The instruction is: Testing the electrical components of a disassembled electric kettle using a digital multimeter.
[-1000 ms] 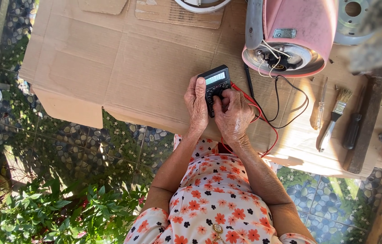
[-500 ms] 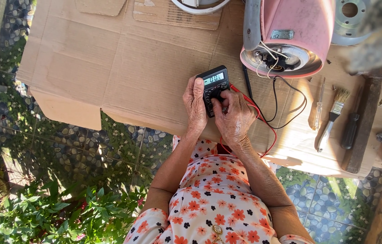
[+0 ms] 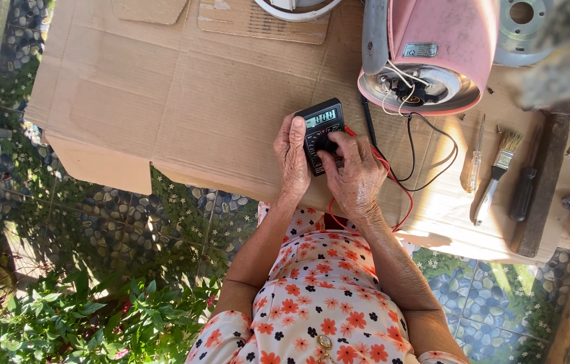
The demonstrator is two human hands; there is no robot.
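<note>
Hands (image 3: 325, 165) unmoved; multimeter (image 3: 322, 131) display-end away.

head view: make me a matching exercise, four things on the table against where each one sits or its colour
Things:
1. meter
2. brush
3. pink housing
4. screwdriver

Descriptions:
A. lies just left of the brush, clear handle
B. at the top of the table, wires hanging from its open end
C. held between both hands
D. pale bristles point away from the person, light handle

Pairs: 1-C, 2-D, 3-B, 4-A
</note>
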